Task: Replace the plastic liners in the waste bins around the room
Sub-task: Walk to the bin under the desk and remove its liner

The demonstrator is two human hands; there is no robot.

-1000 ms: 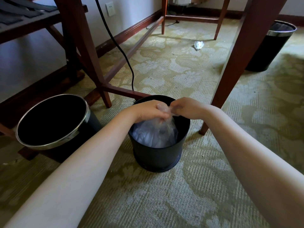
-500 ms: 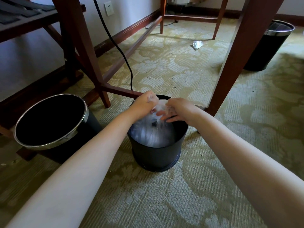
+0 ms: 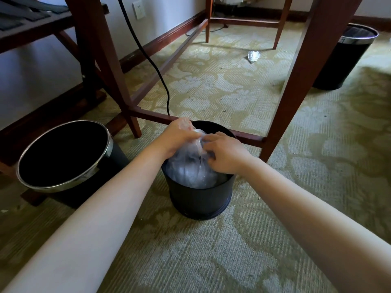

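Floor level, under a red-brown wooden worktop's legs (image 3: 304, 77); patterned green-beige carpet (image 3: 211, 250).

- Small round black plastic bin (image 3: 198, 199) stands upright on the carpet, just in front of the worktop's low cross-rail.
- Clear, crinkled plastic liner (image 3: 190, 172) sits inside this bin. Its body fills the bin and its top is bunched up at the mouth between the two hands. It is not folded over the rim anywhere that shows.
- Left grip (image 3: 179, 134): fingers curled into the bunched plastic at the bin's far rim, holding it.
- Right grip (image 3: 224, 153): fingers curled on the same bunch from the near right, pinching it. The two hands almost touch.
- Larger black bin with a chrome rim (image 3: 105, 149) stands close on the left. Its inside is dark and no liner shows.
- Another chrome-rimmed black bin (image 3: 347, 58) stands well apart on the far right; I cannot tell whether it is lined.
- Crumpled white scrap (image 3: 253, 56) lies on the carpet beyond the worktop.

Progress, as judged: early to middle. The step in hand is work on this one bin's liner. I cannot say whether it is an old bag being gathered for removal or a fresh one being opened. Either way no bin shows a finished liner turned over its rim. That leaves this bin to finish, and probably the left and far bins too.
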